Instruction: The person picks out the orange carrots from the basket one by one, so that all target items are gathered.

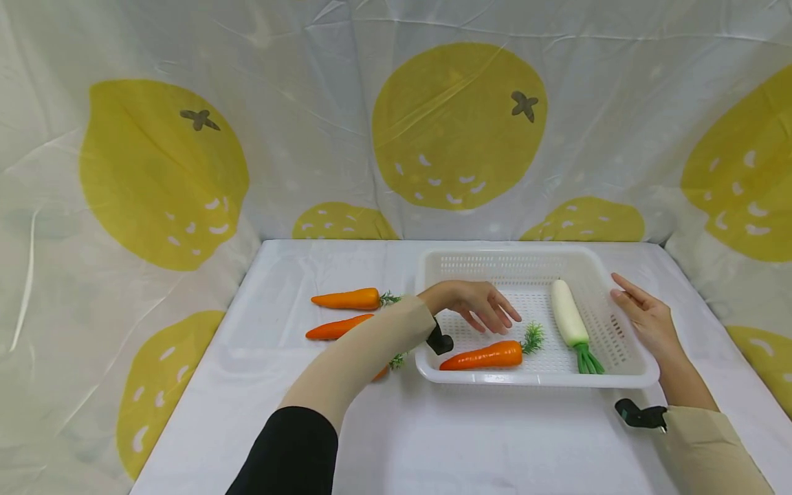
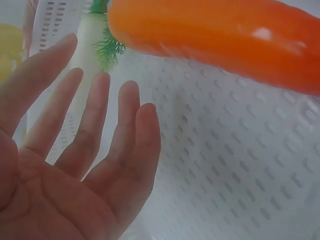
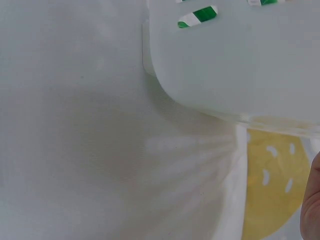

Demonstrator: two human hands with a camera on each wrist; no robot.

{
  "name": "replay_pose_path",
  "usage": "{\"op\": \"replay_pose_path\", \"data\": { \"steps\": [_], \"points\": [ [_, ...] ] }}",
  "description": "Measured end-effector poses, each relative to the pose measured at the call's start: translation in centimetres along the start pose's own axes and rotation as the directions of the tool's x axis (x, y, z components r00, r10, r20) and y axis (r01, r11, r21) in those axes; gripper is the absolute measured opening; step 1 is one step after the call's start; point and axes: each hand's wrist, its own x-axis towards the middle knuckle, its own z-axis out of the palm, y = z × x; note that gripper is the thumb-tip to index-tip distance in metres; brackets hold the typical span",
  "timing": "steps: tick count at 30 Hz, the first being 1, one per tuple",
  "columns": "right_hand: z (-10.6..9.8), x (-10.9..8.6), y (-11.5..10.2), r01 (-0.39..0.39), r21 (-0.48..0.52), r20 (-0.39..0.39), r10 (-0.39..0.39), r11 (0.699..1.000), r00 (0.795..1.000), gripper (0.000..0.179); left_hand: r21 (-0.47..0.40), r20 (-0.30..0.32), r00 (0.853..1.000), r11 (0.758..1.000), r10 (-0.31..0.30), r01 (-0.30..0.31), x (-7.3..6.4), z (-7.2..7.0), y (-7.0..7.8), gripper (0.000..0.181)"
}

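A white slotted basket holds an orange carrot with a feathery green top and a white radish with green stems. My left hand hovers inside the basket, above and behind the carrot, palm down. Its fingers are spread and loosely extended with nothing in them; the left wrist view shows the carrot beyond the fingertips. At the basket's right side, my right hand has its fingers extended right at the rim. The right wrist view shows only a sliver of that hand beside the basket's outer wall.
Left of the basket lie an upper carrot and a middle carrot. A lower carrot is mostly hidden under my left forearm. A clear tray sits at the table's left. Lemon-print cloth rises behind the white-covered table.
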Motion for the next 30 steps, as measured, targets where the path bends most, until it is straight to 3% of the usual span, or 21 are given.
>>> {"op": "replay_pose_path", "data": {
  "steps": [8, 14, 20, 30],
  "points": [
    [0.0, 0.1, 0.0, 0.004, -0.056, -0.017, -0.005, 0.998, 1.000, 0.052, 0.060, 0.033, 0.997, 0.996, -0.072, 0.070, 0.7, 0.4, -0.4, 0.035],
    [0.0, 0.2, 0.1, 0.007, -0.041, -0.019, -0.008, 0.999, 1.000, 0.051, 0.092, 0.062, 0.991, 0.990, -0.117, 0.111, 0.9, 0.7, -0.7, 0.030],
    [0.0, 0.1, 0.0, 0.000, -0.039, -0.019, -0.001, 0.999, 1.000, 0.050, 0.103, 0.093, 0.984, 0.985, -0.149, 0.139, 0.9, 0.9, -1.1, 0.035],
    [0.0, 0.2, 0.1, -0.002, -0.020, -0.014, 0.001, 1.000, 1.000, 0.051, 0.185, 0.147, 0.982, 0.979, -0.115, 0.087, 0.8, 1.6, -1.2, 0.040]
  ]
}}
